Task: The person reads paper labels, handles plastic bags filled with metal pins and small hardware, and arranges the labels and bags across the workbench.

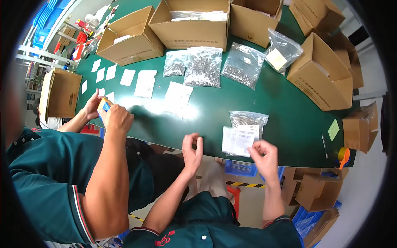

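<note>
My right hand (264,156) pinches a white printed slip (236,141) by its lower right side. The slip lies over the front of a clear zip bag (249,118) of metal parts near the table's front edge; another printed label shows behind it. To the left, at the table edge, my left hand (192,153) holds nothing, its fingers loosely bent and the thumb apart. A larger white paper sheet (178,97) lies on the table beyond it.
Filled clear bags (202,68) and cardboard boxes (190,35) line the back of the green table (206,103). At left, a co-worker's hands (117,118) hold a yellow-and-blue object (105,105) near several paper slips (127,77). A pen (324,145) and orange tape dispenser (343,157) lie right.
</note>
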Motion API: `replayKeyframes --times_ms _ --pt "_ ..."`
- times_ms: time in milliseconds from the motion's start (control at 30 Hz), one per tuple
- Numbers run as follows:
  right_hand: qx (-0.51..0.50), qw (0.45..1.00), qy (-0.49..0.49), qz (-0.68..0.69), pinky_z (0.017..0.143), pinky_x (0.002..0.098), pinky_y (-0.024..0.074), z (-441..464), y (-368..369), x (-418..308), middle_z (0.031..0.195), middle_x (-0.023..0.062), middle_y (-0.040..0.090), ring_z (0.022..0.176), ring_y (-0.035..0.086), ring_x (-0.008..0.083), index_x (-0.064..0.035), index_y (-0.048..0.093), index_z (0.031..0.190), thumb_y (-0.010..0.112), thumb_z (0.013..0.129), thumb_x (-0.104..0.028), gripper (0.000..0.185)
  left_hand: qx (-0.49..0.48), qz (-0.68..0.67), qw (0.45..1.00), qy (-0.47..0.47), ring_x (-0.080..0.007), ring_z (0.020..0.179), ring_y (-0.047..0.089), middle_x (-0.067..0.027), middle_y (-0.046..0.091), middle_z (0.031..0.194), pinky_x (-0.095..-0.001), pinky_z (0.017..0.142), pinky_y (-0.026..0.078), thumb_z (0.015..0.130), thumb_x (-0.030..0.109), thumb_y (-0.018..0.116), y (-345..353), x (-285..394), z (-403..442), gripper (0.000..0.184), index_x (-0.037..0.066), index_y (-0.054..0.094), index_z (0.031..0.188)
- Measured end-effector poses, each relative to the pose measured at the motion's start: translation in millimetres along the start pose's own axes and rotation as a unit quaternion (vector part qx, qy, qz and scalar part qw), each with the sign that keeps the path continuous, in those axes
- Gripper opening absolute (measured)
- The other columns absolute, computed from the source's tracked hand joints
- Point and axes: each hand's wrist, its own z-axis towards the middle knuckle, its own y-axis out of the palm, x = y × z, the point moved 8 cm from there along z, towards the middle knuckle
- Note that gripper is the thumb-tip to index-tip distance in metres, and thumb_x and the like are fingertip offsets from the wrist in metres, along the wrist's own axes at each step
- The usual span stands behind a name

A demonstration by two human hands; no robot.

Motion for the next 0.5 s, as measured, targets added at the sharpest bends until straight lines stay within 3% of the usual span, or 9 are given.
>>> replayKeyframes --times_ms 67,133,267,500 --pt "0.043 0.997 -0.057 -0.025 0.049 0.0177 0.0374 22.8 -18.4 -14.4 0.058 -0.0007 0.054 0.054 0.047 0.0021 0.0017 0.056 0.069 0.06 0.073 -0.001 0.006 0.019 0.005 1.0 -0.024 -0.0206 0.067 0.048 -0.0083 0.048 0.072 -0.0322 0.063 0.038 0.078 0.008 0.053 9.0 -20.0 8.6 0.01 0.001 0.053 0.086" --pt "0.078 0.996 -0.052 0.0 0.051 0.0169 0.0375 39.1 -42.7 -12.3 0.062 -0.0015 0.055 0.056 0.047 0.0019 0.0011 0.056 0.073 0.058 0.074 0.0 0.002 0.005 0.146 0.988 0.046 -0.0195 0.065 0.045 -0.0073 0.046 0.071 -0.0318 0.063 0.035 0.078 0.009 0.052 20.7 -32.0 11.7 0.006 0.002 0.052 0.079" --pt "0.168 0.984 -0.054 0.016 0.052 0.0148 0.0372 61.1 -99.3 3.4 0.067 0.0002 0.055 0.056 0.047 0.0025 0.0022 0.056 0.076 0.056 0.077 0.001 0.002 0.033 0.233 0.965 0.117 -0.0251 0.071 0.046 -0.0079 0.046 0.072 -0.0358 0.063 0.031 0.074 0.007 0.053 28.4 -28.3 8.7 0.006 0.007 0.048 0.076" --pt "0.257 0.966 -0.024 0.032 0.052 0.0168 0.0397 75.1 -136.6 35.5 0.068 0.0028 0.057 0.056 0.049 0.0049 0.0028 0.056 0.078 0.058 0.076 0.001 0.003 -0.005 0.265 0.957 0.113 -0.0264 0.074 0.045 -0.0076 0.045 0.075 -0.0374 0.065 0.031 0.072 0.011 0.054 35.3 -28.0 8.4 0.012 0.009 0.044 0.077"
